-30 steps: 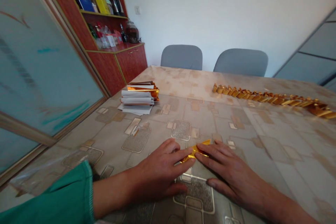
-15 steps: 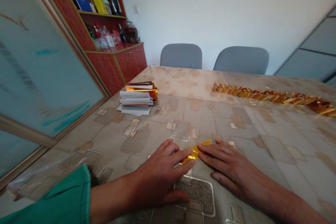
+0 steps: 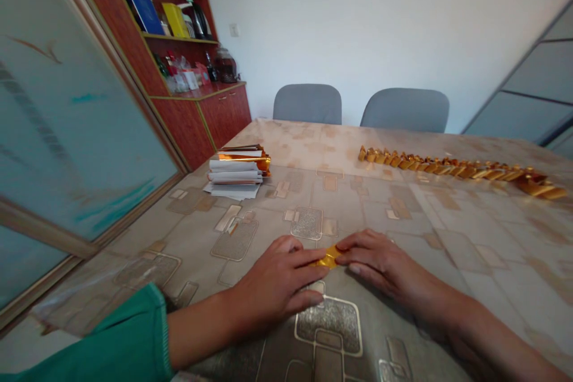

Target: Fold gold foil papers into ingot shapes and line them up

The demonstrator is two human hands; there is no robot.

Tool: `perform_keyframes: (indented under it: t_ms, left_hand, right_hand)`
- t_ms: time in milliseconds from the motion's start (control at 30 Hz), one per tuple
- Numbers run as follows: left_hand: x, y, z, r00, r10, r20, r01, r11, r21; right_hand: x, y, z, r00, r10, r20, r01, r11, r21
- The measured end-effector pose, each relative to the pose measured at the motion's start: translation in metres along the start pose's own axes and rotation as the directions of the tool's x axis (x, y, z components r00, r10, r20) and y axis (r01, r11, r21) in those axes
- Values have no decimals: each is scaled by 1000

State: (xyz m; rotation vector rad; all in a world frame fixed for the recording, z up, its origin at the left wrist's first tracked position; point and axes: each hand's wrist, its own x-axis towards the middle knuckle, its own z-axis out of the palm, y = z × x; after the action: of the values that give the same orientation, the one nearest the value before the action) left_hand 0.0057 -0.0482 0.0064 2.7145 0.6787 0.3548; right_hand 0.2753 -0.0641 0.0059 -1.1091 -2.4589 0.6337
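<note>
A small folded piece of shiny gold foil paper lies on the patterned tablecloth between my hands. My left hand rests on its left end with outstretched fingers, the thumb apart from them and lower on the cloth. From the other side, the fingertips of my right hand press on the right end, the fingers slightly arched. Both hands are open, pressing the foil from above rather than gripping it. The fingers cover both ends of the piece.
A stack of white-backed gold foil sheets lies at the back left. A long row of folded gold foil pieces stretches along the back right. Two grey chairs stand behind the table, with a red cabinet at the left.
My right hand has arched and its thumb has drawn closer to the foil. Less of the foil shows at its right end. The view has tilted up slightly.
</note>
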Motion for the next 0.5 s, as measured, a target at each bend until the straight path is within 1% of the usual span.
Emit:
perform_keyframes:
  t_ms: [67,167,267,367,433,500]
  left_hand:
    - [10,-1,1,999,-16,-49,16,1000,-17]
    - [24,-4,2,992,-83,-93,78,996,-49]
    - [30,-4,5,971,-209,-112,204,977,-53]
    - [30,-2,6,931,-340,-131,345,939,13]
    - [29,0,5,911,-393,-125,401,915,49]
    - [29,2,3,901,-423,-97,428,903,42]
  right_hand:
    - [15,3,1,999,-23,-27,24,999,24]
    - [30,6,4,999,-1,-51,3,999,41]
    - [34,7,5,998,24,-66,-22,999,36]
    - [32,7,7,995,48,-85,-46,999,26]
    - [32,6,7,994,58,-90,-57,998,16]
    - [33,5,7,994,63,-92,-63,998,7]
